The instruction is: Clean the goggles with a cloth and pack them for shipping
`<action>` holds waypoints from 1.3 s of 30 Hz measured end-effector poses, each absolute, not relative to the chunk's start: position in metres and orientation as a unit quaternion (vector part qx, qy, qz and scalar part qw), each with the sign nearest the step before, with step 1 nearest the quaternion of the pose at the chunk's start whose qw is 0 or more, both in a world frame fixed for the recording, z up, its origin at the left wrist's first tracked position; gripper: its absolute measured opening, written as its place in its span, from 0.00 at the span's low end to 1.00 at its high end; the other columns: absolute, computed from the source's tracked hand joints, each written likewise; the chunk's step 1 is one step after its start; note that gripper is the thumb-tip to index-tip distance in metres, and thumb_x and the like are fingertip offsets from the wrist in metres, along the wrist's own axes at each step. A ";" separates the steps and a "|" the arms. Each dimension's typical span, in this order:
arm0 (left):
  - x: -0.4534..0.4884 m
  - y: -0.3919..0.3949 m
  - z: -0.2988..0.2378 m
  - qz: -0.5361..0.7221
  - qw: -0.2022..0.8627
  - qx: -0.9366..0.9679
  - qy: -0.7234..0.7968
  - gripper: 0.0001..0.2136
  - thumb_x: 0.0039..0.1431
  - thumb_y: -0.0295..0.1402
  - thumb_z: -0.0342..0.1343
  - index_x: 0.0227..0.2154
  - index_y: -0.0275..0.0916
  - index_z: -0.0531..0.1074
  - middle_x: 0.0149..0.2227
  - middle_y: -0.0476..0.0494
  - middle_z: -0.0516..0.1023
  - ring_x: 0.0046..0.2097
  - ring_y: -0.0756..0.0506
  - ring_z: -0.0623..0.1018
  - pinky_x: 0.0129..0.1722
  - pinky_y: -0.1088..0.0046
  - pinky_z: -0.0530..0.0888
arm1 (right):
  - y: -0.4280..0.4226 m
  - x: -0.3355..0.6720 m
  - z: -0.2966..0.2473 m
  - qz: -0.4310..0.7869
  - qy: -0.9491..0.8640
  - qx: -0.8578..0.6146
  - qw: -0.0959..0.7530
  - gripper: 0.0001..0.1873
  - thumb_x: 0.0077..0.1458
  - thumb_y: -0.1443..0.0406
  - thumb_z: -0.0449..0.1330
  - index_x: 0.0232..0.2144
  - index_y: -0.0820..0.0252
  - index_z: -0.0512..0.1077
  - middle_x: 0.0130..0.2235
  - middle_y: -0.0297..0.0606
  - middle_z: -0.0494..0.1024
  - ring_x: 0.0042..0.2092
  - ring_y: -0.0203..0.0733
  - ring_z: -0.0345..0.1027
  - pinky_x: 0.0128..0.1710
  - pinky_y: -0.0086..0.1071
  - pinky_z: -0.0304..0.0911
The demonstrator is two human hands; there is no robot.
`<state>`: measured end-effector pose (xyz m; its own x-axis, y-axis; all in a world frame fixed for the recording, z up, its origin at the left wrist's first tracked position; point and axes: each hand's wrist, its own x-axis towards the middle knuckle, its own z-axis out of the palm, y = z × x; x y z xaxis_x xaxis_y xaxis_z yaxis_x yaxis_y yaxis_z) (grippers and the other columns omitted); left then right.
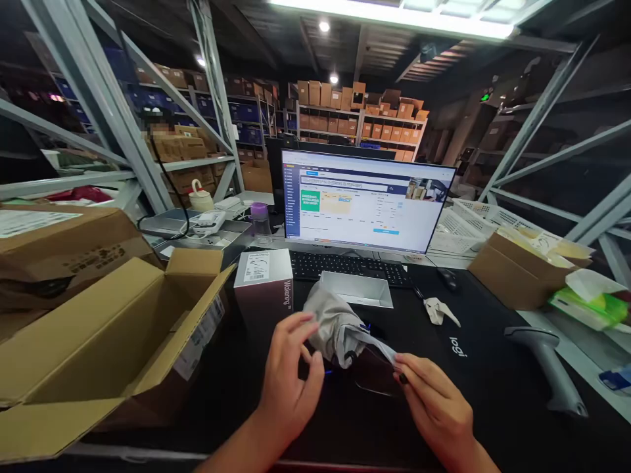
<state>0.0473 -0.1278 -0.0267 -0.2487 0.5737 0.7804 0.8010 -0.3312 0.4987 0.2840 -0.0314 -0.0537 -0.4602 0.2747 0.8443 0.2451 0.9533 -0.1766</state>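
Observation:
A crumpled grey fabric pouch [331,322] lies on the black desk mat in front of me, with small blue bits beside it. My right hand [436,401] pinches a stretched-out end of the pouch between thumb and fingers. Against the pouch's left side is my left hand [290,374], its thumb and fingers apart and holding nothing; whether the fingertips touch the cloth I cannot tell. Behind the pouch sits a shallow white box part [357,289], open side up. A closed white and dark box [263,282] with a label stands to its left.
An opened cardboard carton [142,328] fills the left side. A keyboard [345,266] lies below the lit monitor [365,203]. On the right are a barcode scanner [547,368], a mouse [447,279], a crumpled white scrap [440,311], another carton [517,269] and a tissue pack [586,305].

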 end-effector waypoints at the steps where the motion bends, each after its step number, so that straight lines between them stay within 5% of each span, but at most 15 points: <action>1: 0.043 -0.127 -0.016 -0.519 0.088 -0.608 -0.595 0.11 0.64 0.26 0.48 0.47 0.41 0.68 0.49 0.39 0.71 0.44 0.46 0.74 0.40 0.68 0.73 | -0.031 0.285 -0.054 0.015 -0.855 -0.150 0.496 0.23 0.57 0.79 0.59 0.52 0.57 0.75 0.45 0.43 0.82 0.45 0.45 0.78 0.46 0.38 0.78; 4: 0.036 -0.112 0.022 -0.397 -0.015 -0.673 -0.624 0.12 0.68 0.35 0.45 0.32 0.41 0.71 0.34 0.47 0.76 0.38 0.47 0.74 0.40 0.69 0.70 | -0.032 0.286 -0.055 0.023 -0.856 -0.147 0.495 0.23 0.57 0.79 0.59 0.52 0.56 0.75 0.46 0.43 0.81 0.46 0.44 0.78 0.46 0.37 0.77; 7: 0.037 -0.082 0.057 -0.187 -0.108 -0.709 -0.672 0.12 0.64 0.43 0.51 0.37 0.41 0.74 0.35 0.48 0.78 0.36 0.47 0.75 0.34 0.72 0.67 | -0.032 0.284 -0.053 0.028 -0.858 -0.145 0.493 0.24 0.57 0.80 0.58 0.52 0.56 0.75 0.46 0.43 0.81 0.47 0.44 0.77 0.46 0.37 0.77; 11: 0.040 -0.034 0.082 -0.047 -0.181 -0.750 -0.635 0.14 0.44 0.45 0.66 0.28 0.39 0.77 0.23 0.49 0.77 0.25 0.48 0.72 0.23 0.73 0.61 | -0.030 0.281 -0.045 0.036 -0.859 -0.161 0.485 0.19 0.58 0.78 0.59 0.48 0.56 0.77 0.44 0.43 0.82 0.45 0.43 0.78 0.46 0.37 0.77; 19: 0.061 0.020 0.069 0.032 -0.193 -0.761 -0.618 0.19 0.21 0.18 0.70 0.05 0.41 0.63 0.09 0.52 0.61 0.25 0.43 0.73 0.30 0.70 0.66 | -0.022 0.279 -0.035 0.106 -0.864 -0.210 0.445 0.12 0.61 0.73 0.58 0.40 0.57 0.80 0.41 0.42 0.83 0.43 0.43 0.79 0.44 0.37 0.76; 23: 0.065 0.014 0.070 -0.015 -0.218 -0.776 -0.591 0.16 0.27 0.17 0.65 0.05 0.41 0.65 0.10 0.51 0.64 0.24 0.44 0.72 0.28 0.71 0.66 | -0.023 0.283 -0.035 0.113 -0.868 -0.202 0.439 0.13 0.60 0.73 0.58 0.42 0.55 0.80 0.42 0.42 0.83 0.42 0.43 0.79 0.43 0.35 0.77; 30: 0.065 -0.016 0.084 -0.083 -0.252 -0.808 -0.526 0.05 0.42 0.24 0.62 0.21 0.41 0.77 0.21 0.52 0.76 0.25 0.49 0.73 0.24 0.75 0.64 | -0.027 0.288 -0.030 0.132 -0.856 -0.235 0.440 0.11 0.60 0.70 0.60 0.40 0.54 0.80 0.42 0.40 0.82 0.40 0.43 0.80 0.38 0.30 0.77; 33: 0.065 -0.026 0.091 -0.108 -0.221 -0.780 -0.576 0.09 0.49 0.23 0.56 0.29 0.38 0.80 0.27 0.46 0.80 0.28 0.48 0.75 0.25 0.75 0.66 | -0.029 0.284 -0.030 0.118 -0.839 -0.254 0.467 0.09 0.59 0.68 0.61 0.39 0.55 0.81 0.40 0.41 0.83 0.38 0.43 0.80 0.37 0.31 0.77; 39: 0.069 -0.036 0.097 -0.091 -0.210 -0.749 -0.621 0.07 0.51 0.23 0.56 0.24 0.36 0.79 0.24 0.42 0.79 0.26 0.44 0.77 0.28 0.70 0.70 | -0.035 0.267 -0.029 0.167 -0.832 -0.255 0.463 0.09 0.59 0.68 0.60 0.36 0.56 0.82 0.37 0.41 0.83 0.37 0.43 0.80 0.37 0.31 0.77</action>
<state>0.0694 -0.0361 0.0970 0.2111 0.9696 -0.1238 0.8929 -0.1398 0.4279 0.2667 -0.0353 -0.0294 -0.4416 0.5792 0.6852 0.2710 0.8142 -0.5135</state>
